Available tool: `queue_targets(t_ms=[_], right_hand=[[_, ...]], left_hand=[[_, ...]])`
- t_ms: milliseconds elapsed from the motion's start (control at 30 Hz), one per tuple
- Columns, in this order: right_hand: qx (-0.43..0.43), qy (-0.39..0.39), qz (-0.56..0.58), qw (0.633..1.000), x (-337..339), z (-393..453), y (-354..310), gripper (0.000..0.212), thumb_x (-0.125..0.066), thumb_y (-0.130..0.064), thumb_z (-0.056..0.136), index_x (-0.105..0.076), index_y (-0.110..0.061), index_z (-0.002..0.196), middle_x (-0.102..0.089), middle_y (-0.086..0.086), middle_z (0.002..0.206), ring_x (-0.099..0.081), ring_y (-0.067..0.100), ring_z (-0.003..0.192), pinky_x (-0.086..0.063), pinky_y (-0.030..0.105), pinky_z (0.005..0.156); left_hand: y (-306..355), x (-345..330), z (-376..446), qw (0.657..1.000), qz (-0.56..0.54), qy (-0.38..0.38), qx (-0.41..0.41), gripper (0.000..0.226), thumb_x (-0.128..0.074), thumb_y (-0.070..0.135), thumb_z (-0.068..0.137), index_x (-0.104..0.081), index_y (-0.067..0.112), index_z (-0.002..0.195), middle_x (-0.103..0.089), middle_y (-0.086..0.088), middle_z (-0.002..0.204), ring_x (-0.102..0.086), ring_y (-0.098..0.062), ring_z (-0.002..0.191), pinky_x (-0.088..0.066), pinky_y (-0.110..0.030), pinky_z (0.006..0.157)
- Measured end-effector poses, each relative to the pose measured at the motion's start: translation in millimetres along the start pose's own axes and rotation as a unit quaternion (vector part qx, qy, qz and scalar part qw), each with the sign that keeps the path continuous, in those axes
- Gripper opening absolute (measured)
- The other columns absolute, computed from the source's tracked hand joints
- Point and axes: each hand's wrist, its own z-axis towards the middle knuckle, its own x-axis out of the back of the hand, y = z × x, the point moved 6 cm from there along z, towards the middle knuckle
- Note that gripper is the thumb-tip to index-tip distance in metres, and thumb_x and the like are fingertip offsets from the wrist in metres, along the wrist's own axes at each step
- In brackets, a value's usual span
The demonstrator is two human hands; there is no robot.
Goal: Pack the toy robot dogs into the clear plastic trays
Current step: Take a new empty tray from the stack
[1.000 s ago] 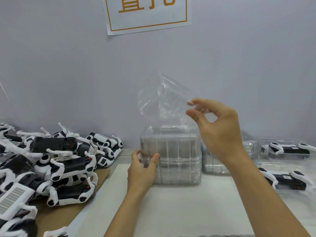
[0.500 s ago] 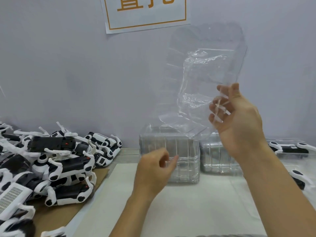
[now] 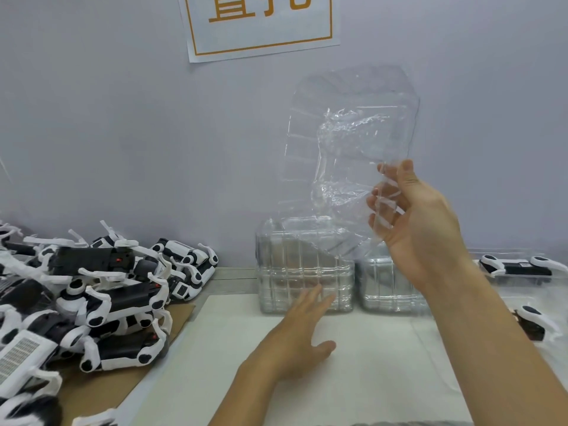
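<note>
My right hand [image 3: 412, 216] grips one clear plastic tray [image 3: 344, 142] by its lower right edge and holds it upright in the air above a stack of clear trays [image 3: 304, 272] by the wall. My left hand [image 3: 301, 336] hovers over the white mat with straight fingers, just in front of that stack, and holds nothing. A heap of black-and-white toy robot dogs [image 3: 92, 302] lies at the left. Two packed dogs in trays [image 3: 519, 269] sit at the far right.
A second stack of clear trays [image 3: 387, 287] stands right of the first, partly behind my right forearm. A white mat [image 3: 353, 364] covers the table's middle. Brown cardboard [image 3: 101, 385] lies under the dog heap. A paper sign [image 3: 258, 23] hangs on the grey wall.
My right hand lifted one tray off the stack and turned it upright. My left hand let go of the stack's left side, drew back and straightened its fingers.
</note>
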Motion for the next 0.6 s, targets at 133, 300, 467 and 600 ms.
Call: queue_targets(t_ms=[133, 300, 467, 600], right_hand=[[0.008, -0.010, -0.032, 0.999, -3.0, -1.2, -0.1, 0.034, -0.060, -0.051, 0.082, -0.072, -0.023, 0.097, -0.063, -0.009, 0.072, -0.065, 0.009, 0.071, -0.046, 0.026, 0.069], [0.023, -0.024, -0.105, 0.994, -3.5, -1.9, -3.1, 0.030, -0.062, -0.048, 0.083, -0.073, -0.023, 0.095, -0.063, -0.006, 0.075, -0.063, 0.011, 0.070, -0.046, 0.027, 0.070], [0.041, -0.067, -0.204, 0.976, -5.4, -2.4, -12.3, 0.035, -0.064, -0.051, 0.075, -0.074, -0.022, 0.093, -0.067, -0.006, 0.075, -0.067, 0.014, 0.072, -0.046, 0.027, 0.071], [0.033, -0.163, -0.302, 0.939, -11.5, -9.2, -17.9, 0.041, -0.070, -0.050, 0.067, -0.074, -0.016, 0.090, -0.071, -0.001, 0.075, -0.070, 0.018, 0.071, -0.054, 0.028, 0.070]], left_hand=[[-2.9, 0.0, 1.0, 0.999, -0.033, 0.010, -0.013, 0.068, -0.057, 0.032, 0.100, -0.021, 0.041, 0.157, 0.007, 0.033, 0.158, 0.014, 0.011, 0.144, -0.003, -0.025, 0.119], [-11.4, 45.6, -6.7, 0.956, -0.176, 0.234, 0.029, 0.025, -0.059, 0.011, 0.096, -0.073, 0.031, 0.094, -0.072, 0.019, 0.102, -0.067, -0.002, 0.092, -0.046, -0.006, 0.076], [-40.1, 79.4, -26.1, 0.835, -0.374, 0.387, 0.110, 0.030, -0.049, -0.007, 0.094, -0.069, 0.013, 0.083, -0.071, -0.007, 0.075, -0.065, -0.015, 0.062, -0.052, -0.025, 0.058], [-52.7, 98.1, -37.5, 0.744, -0.503, 0.418, 0.140, 0.023, -0.046, -0.003, 0.098, -0.065, 0.009, 0.092, -0.069, -0.009, 0.084, -0.065, -0.022, 0.070, -0.053, -0.028, 0.060]])
